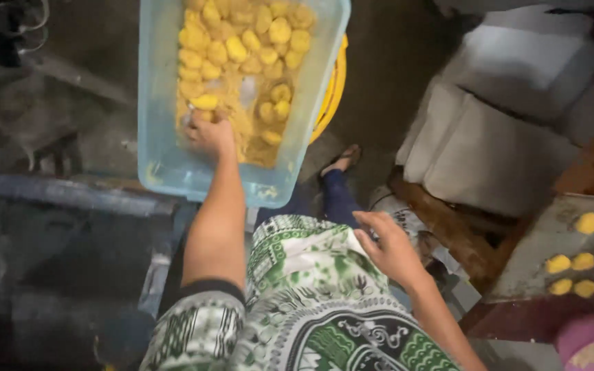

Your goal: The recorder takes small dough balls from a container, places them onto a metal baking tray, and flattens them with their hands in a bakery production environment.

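Green-white patterned shirt [311,309], short sleeves, dark trousers [338,196]

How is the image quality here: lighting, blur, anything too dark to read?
Head view: dim and uneven; the blue tub of yellow pieces is the best lit, while the left side falls into near-black shadow. Whole frame is soft, with slight smearing on the left hand and right hand. The tray at right is grainy; no strong glare.

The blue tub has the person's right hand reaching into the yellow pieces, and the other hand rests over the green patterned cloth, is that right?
Not quite. In the head view it is the left hand that reaches into the yellow pieces in the blue tub. The right hand is the one over the green patterned cloth.
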